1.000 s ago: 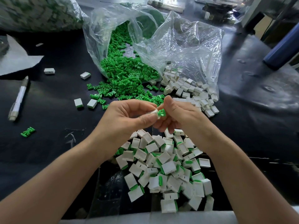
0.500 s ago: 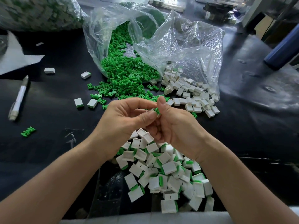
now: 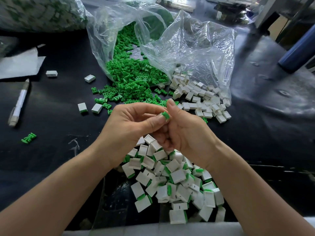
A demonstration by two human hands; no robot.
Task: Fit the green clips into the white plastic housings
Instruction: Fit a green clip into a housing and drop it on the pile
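Observation:
My left hand [image 3: 129, 126] and my right hand [image 3: 185, 133] meet above the table's middle. Between their fingertips sits a green clip [image 3: 165, 115], pinched together with a small white housing that the fingers mostly hide. Loose green clips [image 3: 133, 79] spill from a clear plastic bag [image 3: 153, 36]. Empty white housings [image 3: 199, 96] lie at the mouth of a second clear bag to the right. Below my hands is a heap of housings with green clips in them [image 3: 173, 181].
A white pen [image 3: 18, 103] lies at the left. Two single housings [image 3: 89, 108] and a stray green clip [image 3: 29, 137] sit on the black table. White paper [image 3: 18, 63] is at far left, and a blue cylinder [image 3: 300, 48] at far right.
Both hands stayed joined over the heap. The green clip, half hidden half a second ago, now shows again at the fingertips, turned slightly.

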